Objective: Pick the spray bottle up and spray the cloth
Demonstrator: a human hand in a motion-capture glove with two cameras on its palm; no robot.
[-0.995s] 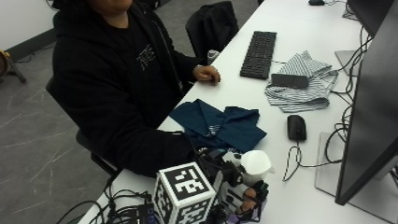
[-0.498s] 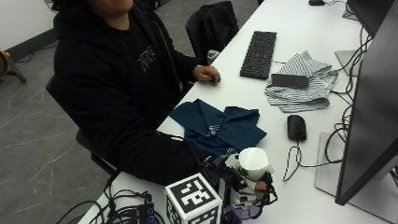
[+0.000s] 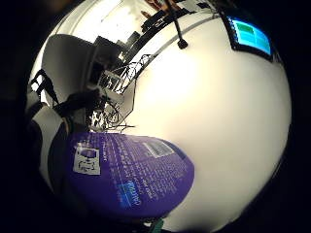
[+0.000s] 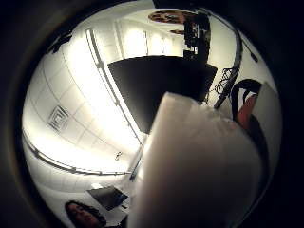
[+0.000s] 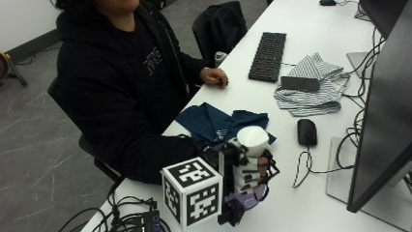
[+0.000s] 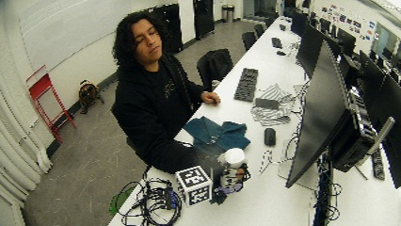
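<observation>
White and long, the counter (image 5: 386,220) carries everything, and at its near end the gloved right hand (image 5: 248,176) has its grip closed around the spray bottle (image 5: 251,145), which stands upright with its white head above the fingers and its purple label close to the palm. Just behind the bottle lies the dark blue cloth (image 5: 215,123), crumpled near the counter edge, and a black mouse (image 5: 306,131) is a little to its side. Further away are a striped cloth (image 5: 312,87), a black keyboard (image 5: 268,55) and the person's bare hand (image 5: 214,77) resting on the edge.
</observation>
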